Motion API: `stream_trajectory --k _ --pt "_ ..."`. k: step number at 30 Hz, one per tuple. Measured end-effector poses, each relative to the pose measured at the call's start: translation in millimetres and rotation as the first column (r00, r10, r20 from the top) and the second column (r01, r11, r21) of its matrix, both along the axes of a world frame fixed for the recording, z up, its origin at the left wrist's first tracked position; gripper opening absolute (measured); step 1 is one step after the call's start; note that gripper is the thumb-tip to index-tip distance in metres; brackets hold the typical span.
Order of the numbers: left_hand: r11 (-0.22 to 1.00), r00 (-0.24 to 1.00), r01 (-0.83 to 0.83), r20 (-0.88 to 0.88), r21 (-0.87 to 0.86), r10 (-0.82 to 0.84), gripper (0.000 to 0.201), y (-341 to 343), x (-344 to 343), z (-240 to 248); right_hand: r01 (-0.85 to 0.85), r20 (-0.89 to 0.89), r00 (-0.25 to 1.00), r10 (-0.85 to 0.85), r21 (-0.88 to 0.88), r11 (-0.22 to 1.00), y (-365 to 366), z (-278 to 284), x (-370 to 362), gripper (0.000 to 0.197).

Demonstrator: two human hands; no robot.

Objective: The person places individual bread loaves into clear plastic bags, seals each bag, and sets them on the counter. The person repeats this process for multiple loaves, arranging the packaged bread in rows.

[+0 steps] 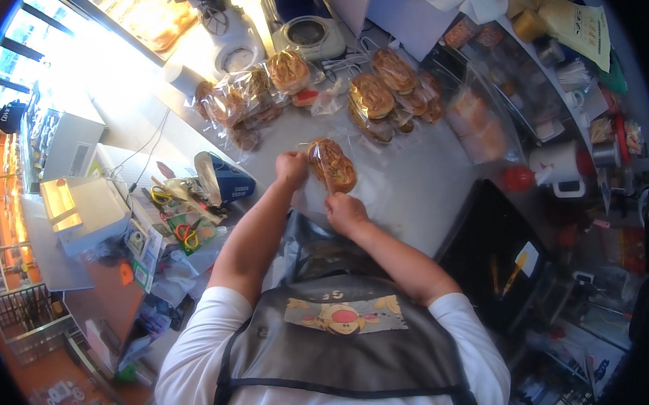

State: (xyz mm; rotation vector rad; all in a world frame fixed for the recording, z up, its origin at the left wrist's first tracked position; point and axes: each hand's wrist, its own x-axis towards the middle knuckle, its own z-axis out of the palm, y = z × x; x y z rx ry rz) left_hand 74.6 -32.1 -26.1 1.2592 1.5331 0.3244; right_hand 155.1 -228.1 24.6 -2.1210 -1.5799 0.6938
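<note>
A browned bread bun [332,164] in clear plastic wrapping lies near the front of the grey worktop [422,202]. At its left side my left hand [291,170] is closed, gripping the edge of the plastic bag. My right hand [347,214] pinches the bag at the bun's near end. Beyond them, several bagged buns [371,95] sit at the back of the worktop, with another group of bagged breads [230,104] further left. A small red-and-clear package [305,97] rests between the two groups.
Behind the breads stand a stand mixer [234,42] and a white kitchen scale [310,37]. Bagged sliced bread [474,123] is at the right, near a white jug [560,170] and a black tray [486,259]. Scissors [186,234] and a blue box [224,179] lie left.
</note>
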Motion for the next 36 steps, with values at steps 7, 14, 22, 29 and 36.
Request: stream_trajectory --k 7,14,22,29,36 --pt "0.997 0.999 0.025 0.032 0.069 -0.027 0.029 -17.1 -17.4 15.3 -0.049 -0.214 0.975 0.053 0.028 0.998 -10.9 18.4 10.5 0.013" --pt "0.91 0.952 0.234 0.271 -0.342 -0.143 0.029 -89.2 -37.2 20.0 0.053 -0.134 0.989 -0.061 -0.063 0.997 -30.1 11.4 22.1 0.015" --pt "0.895 0.92 0.182 0.391 -0.408 -0.01 0.017 -105.0 -37.1 22.4 -0.046 -0.022 0.998 0.051 0.169 0.985 -16.8 -3.9 6.8 0.012" --pt "0.892 0.901 0.183 0.433 -0.414 0.017 0.015 -100.5 -41.3 29.5 -0.132 0.021 0.991 0.13 0.085 0.988 -4.3 -1.7 5.6 0.014" --pt "0.896 0.881 0.269 0.467 -0.355 -0.079 0.011 -96.9 -43.5 28.7 -0.009 -0.099 0.995 0.03 0.205 0.979 -18.8 10.5 15.0 0.006"
